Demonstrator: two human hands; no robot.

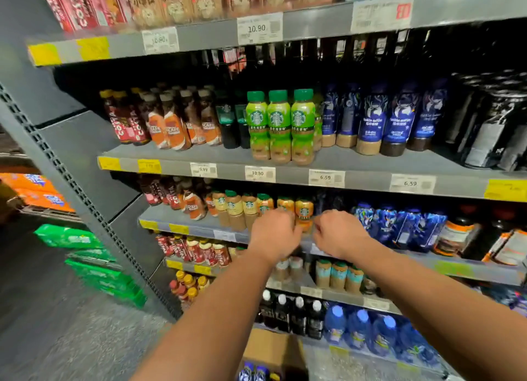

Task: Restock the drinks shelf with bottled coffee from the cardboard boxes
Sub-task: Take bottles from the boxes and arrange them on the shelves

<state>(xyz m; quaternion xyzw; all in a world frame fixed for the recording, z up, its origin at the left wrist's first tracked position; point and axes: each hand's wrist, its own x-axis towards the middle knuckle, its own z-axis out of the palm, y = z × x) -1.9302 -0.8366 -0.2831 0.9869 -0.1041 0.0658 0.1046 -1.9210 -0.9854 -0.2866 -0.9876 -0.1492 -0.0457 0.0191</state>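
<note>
Both my arms reach to the third shelf [199,224] of the drinks rack. My left hand [273,234] has its fingers curled around the lower part of an orange-labelled coffee bottle [285,204], whose top shows above the knuckles. A second orange bottle [304,214] stands between my hands. My right hand [339,234] is curled just right of it; its fingers are hidden, so I cannot tell whether it holds anything. On the floor below stands an open cardboard box [271,349] with blue-topped bottles [253,373] in it.
Tan-labelled coffee bottles [235,209] stand left of my hands and blue bottles [399,226] to the right. Green coffee bottles [279,127] fill the shelf above. Green packs [94,266] are stacked on the floor at the left, beside the rack's grey upright [85,204].
</note>
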